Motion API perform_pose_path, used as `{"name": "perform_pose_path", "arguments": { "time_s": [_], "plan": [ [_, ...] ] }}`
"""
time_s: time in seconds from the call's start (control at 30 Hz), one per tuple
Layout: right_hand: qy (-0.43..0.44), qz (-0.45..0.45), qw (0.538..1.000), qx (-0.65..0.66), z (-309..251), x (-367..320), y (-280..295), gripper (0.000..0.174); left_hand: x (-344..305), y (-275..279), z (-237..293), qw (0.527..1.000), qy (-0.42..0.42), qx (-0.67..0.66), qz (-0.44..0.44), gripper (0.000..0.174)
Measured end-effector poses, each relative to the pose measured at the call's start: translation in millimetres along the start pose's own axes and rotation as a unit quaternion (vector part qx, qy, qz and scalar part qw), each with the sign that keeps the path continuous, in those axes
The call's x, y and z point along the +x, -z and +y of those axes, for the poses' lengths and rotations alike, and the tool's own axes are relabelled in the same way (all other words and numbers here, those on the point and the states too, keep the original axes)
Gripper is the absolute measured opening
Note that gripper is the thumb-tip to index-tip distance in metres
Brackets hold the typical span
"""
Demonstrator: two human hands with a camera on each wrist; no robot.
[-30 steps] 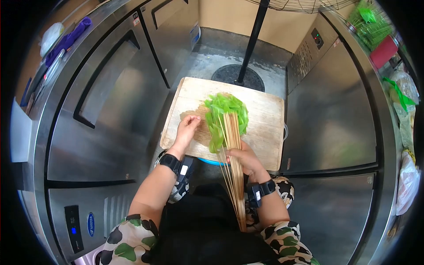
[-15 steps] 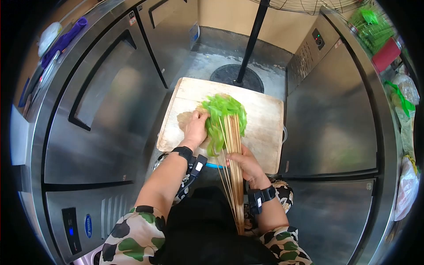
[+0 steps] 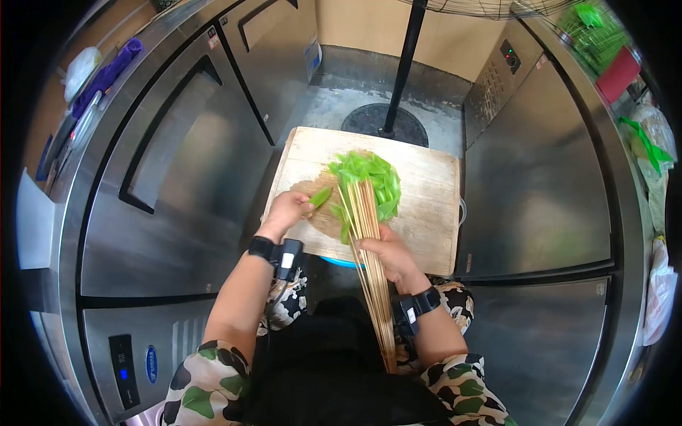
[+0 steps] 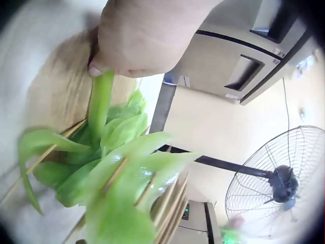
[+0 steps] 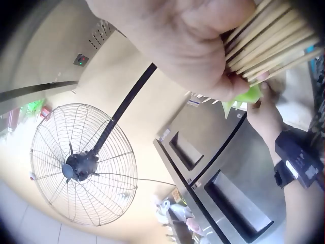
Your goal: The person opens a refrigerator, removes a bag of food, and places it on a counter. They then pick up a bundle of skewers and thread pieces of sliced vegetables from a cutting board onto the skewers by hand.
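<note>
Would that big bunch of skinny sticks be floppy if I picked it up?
Probably not: the sticks look straight, even far below the right hand. Each one is likely light, being so thin. The bunch might spread in a loose grip, since a few sticks fan out at one side.

A vegetable piece (image 3: pixel 320 197) sits in the left hand (image 3: pixel 286 211); right of that hand, the pile (image 3: pixel 373 170) lies on the board (image 3: pixel 428 206). Skewers (image 3: pixel 376 295) run from the pile through the right hand (image 3: pixel 395 259). Beyond both hands (past the board) stands the pole's base (image 3: pixel 366 124).
</note>
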State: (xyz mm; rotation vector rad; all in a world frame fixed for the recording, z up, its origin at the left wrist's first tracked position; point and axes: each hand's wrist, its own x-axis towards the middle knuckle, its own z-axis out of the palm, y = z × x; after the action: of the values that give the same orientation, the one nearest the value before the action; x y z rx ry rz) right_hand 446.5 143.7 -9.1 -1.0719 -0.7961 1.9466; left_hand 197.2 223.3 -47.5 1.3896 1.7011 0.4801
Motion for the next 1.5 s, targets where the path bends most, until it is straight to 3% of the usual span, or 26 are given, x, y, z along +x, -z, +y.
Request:
{"name": "perform_pose_path", "arguments": {
  "time_s": [0.07, 0.17, 0.3, 0.53, 0.63, 0.87, 1.17, 1.27, 1.37, 1.5],
  "plan": [
    [-0.006, -0.004, 1.000, 0.002, 1.1, 1.7, -7.2, 0.033, -25.8, 21.6, 9.6, 0.943, 0.093, -0.315, -0.053, 0.015],
    [-0.020, -0.014, 1.000, -0.006, 2.0, 4.3, -17.5, 0.033, -50.7, 29.6, 16.7, 0.844, 0.086, -0.529, -0.028, 0.014],
    [-0.023, -0.037, 0.999, -0.018, 6.9, 11.6, -21.5, 0.033, -52.9, 10.0, 10.1, 0.792, 0.079, -0.604, -0.037, 0.014],
    [-0.034, -0.030, 0.998, -0.039, 3.5, 12.6, -29.3, 0.039, -41.5, -3.9, 11.4, 0.835, 0.020, -0.549, 0.024, 0.009],
    [-0.027, -0.037, 0.998, -0.035, 3.0, 14.4, -26.0, 0.033, -40.7, -1.2, 15.7, 0.797, 0.004, -0.603, 0.024, 0.013],
    [-0.008, -0.038, 0.998, -0.046, 2.0, 12.7, -29.2, 0.031, -34.2, 2.9, 7.1, 0.775, -0.025, -0.630, 0.037, 0.013],
    [0.001, -0.041, 0.997, -0.073, 8.3, 16.5, -31.4, 0.031, -32.9, 2.6, 7.8, 0.813, -0.002, -0.582, 0.018, 0.018],
    [-0.005, -0.046, 0.996, -0.076, 11.6, 19.0, -28.2, 0.030, -35.0, 2.4, 12.4, 0.818, 0.011, -0.574, 0.036, 0.030],
    [-0.010, -0.056, 0.996, -0.075, 9.9, 18.4, -27.7, 0.030, -42.8, 5.1, 24.2, 0.831, -0.031, -0.553, 0.038, 0.051],
    [-0.006, -0.060, 0.996, -0.072, 8.8, 17.7, -28.6, 0.029, -48.0, 4.8, 29.9, 0.836, -0.046, -0.544, 0.055, 0.054]
  ]
}}
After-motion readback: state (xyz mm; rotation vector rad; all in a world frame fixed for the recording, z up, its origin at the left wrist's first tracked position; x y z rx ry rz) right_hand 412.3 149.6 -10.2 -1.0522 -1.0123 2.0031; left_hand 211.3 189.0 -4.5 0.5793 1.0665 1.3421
